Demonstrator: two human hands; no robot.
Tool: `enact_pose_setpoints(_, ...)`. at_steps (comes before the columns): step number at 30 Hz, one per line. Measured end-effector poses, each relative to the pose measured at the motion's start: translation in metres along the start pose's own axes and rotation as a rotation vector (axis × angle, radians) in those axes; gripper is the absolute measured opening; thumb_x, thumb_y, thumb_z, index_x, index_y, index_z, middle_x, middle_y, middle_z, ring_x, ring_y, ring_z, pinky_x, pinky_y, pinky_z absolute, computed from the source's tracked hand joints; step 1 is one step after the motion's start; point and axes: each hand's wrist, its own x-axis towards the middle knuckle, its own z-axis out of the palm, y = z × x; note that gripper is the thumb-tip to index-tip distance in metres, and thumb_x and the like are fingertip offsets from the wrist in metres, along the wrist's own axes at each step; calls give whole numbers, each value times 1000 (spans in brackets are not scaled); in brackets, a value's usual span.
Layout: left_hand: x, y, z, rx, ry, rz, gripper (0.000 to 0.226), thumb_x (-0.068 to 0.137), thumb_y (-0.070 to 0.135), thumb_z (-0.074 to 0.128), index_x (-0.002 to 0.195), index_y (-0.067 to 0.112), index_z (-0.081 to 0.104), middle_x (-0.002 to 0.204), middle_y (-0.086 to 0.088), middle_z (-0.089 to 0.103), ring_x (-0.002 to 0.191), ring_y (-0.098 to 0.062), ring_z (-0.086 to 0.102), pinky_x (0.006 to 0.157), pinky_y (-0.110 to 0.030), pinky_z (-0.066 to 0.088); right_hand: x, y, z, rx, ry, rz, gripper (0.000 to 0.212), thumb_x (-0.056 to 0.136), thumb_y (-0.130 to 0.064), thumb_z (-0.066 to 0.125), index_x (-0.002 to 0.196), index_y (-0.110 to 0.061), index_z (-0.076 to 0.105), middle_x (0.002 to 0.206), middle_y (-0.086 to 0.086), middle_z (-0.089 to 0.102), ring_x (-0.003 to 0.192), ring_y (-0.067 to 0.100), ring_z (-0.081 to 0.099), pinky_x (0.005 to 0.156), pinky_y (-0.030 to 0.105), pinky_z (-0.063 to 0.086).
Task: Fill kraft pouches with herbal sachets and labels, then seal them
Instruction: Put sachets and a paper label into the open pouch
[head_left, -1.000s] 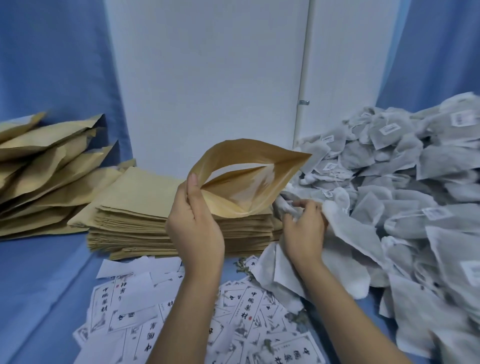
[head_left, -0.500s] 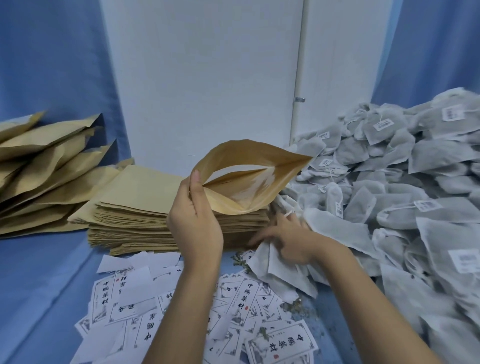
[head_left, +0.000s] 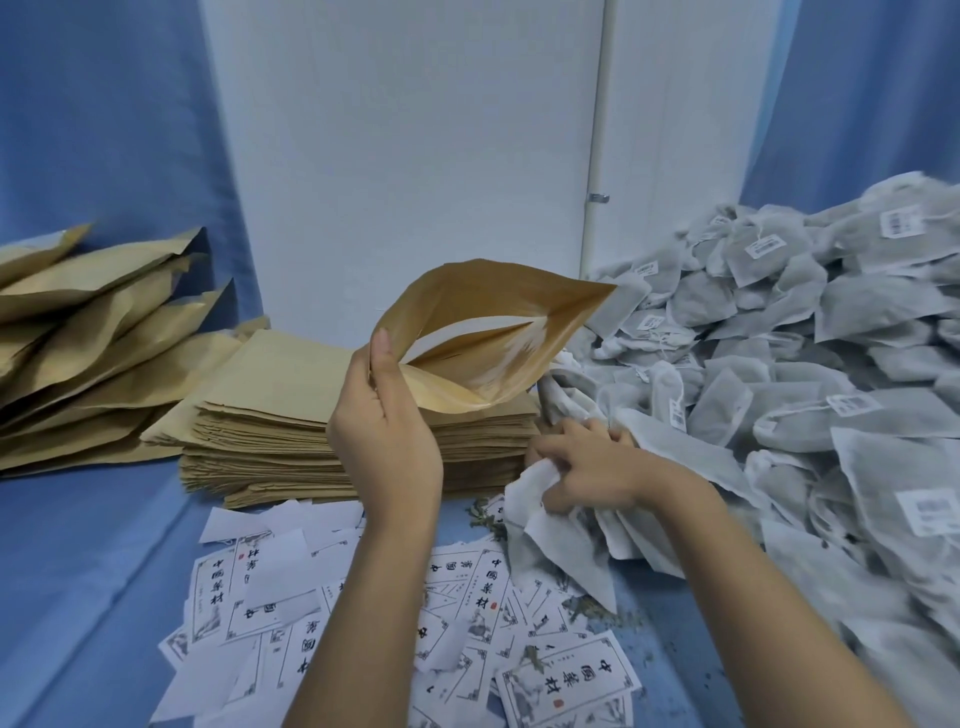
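the person's left grip is clenched on the near rim of a brown kraft paper pouch, thumb along the edge, holding it raised above the blue cloth bench with its mouth gaping wide toward the right and its pale lining showing. just beneath it sits a tall stack of flat, empty kraft pouches. the right grip lies low beside that stack, fingers curled into a bunch of white mesh herbal sachets at the near edge of the big grey-white sachet heap that fills the right side of the bench; how many sachets it grasps cannot be told. printed white paper labels with black characters are scattered at the front under both forearms, with loose herb crumbs among them. plump kraft pouches lean in a pile at far left. a white panel stands behind
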Motion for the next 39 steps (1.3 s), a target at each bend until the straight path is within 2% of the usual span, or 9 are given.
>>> enact_pose_setpoints(6,1,1,0,-5,14,25,43,99,40,39,84,7,62,51,21,50,52,3,45,51,-10,34,-15,2,-15,597,140,-159,30,59,-20,62,88,-13,55,77,-11,53,77,6,50,68,23,41)
enact_pose_setpoints(11,2,8,-2,-38,53,83,46,99,39,38,94,0,63,60,10,54,59,7,48,56,-6,35,-7,-5,-13,894,329,-119,29,86,-23,67,110,-20,51,83,-5,60,63,3,54,55,20,41)
enact_pose_setpoints(16,13,4,-12,23,76,104,47,99,38,36,110,2,64,95,-15,68,90,-18,61,76,-23,44,-11,-12,-11,829,239,-157,52,89,-33,64,136,-44,46,149,-3,41,127,19,49,101,47,45)
enact_pose_setpoints(21,8,-9,-16,159,-50,171,35,100,23,41,112,-2,63,120,-8,62,119,-30,55,97,-34,41,-30,-1,-27,953,-35,-285,29,93,-1,52,108,-19,68,108,-10,70,89,0,68,74,11,50)
enact_pose_setpoints(24,0,-19,-12,220,-161,191,31,99,18,45,118,0,62,117,13,45,122,-14,45,100,-22,34,-31,-1,-30,1181,38,-124,25,98,-6,44,113,-9,65,118,17,65,100,17,68,77,22,52)
enact_pose_setpoints(30,-13,-23,-7,247,-271,229,38,97,26,42,119,3,62,115,11,49,123,-20,51,99,-24,37,-20,-20,-33,1266,185,3,29,93,-25,56,105,-2,69,74,13,62,47,15,52,43,21,41)
enact_pose_setpoints(33,-17,-20,-6,251,-310,241,51,93,39,35,118,4,63,115,8,55,122,-17,51,98,-21,36,-17,-27,-32,1424,223,23,13,89,-15,55,90,-4,62,67,6,57,46,12,53,53,19,48)
enact_pose_setpoints(36,-19,-19,-4,294,-259,247,49,95,41,37,114,6,66,115,-2,65,116,-16,56,92,-19,37,-19,-36,-31,1288,255,-7,19,88,1,54,106,3,58,79,4,55,48,7,60,60,19,53)
enact_pose_setpoints(39,-23,-17,0,359,-221,296,42,97,38,42,108,8,69,107,-1,70,104,-14,62,83,-17,41,-10,-39,-21,614,596,42,27,84,-13,66,110,-12,62,81,4,67,67,12,65,56,18,43)
